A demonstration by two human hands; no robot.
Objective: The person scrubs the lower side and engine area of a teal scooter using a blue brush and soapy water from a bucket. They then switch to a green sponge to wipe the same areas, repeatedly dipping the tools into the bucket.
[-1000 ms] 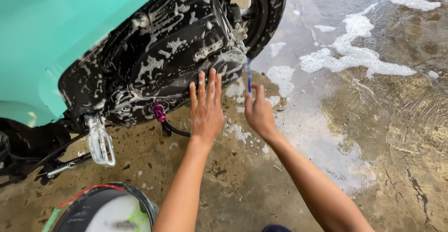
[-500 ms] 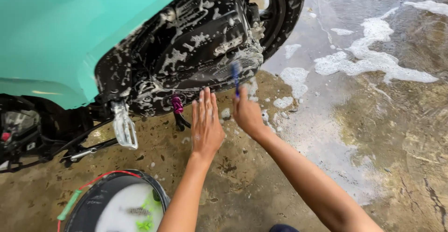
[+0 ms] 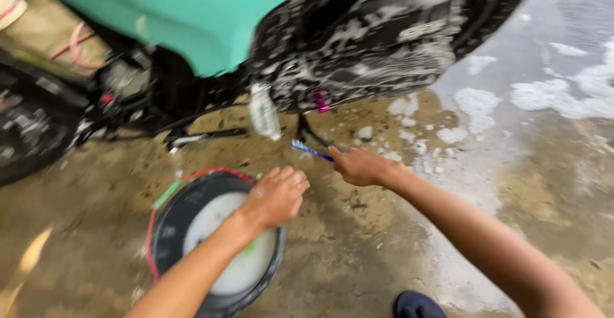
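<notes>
Covering wet concrete floor (image 3: 358, 254) | foam patches (image 3: 563, 97) | scooter (image 3: 211, 17) overhead

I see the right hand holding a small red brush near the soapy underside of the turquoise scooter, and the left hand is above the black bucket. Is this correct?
Not quite: the small brush is blue, not red, as the head view shows. The rest is correct: the right hand holds it near the soapy underside of the turquoise scooter, and the left hand is above the black bucket.
</notes>
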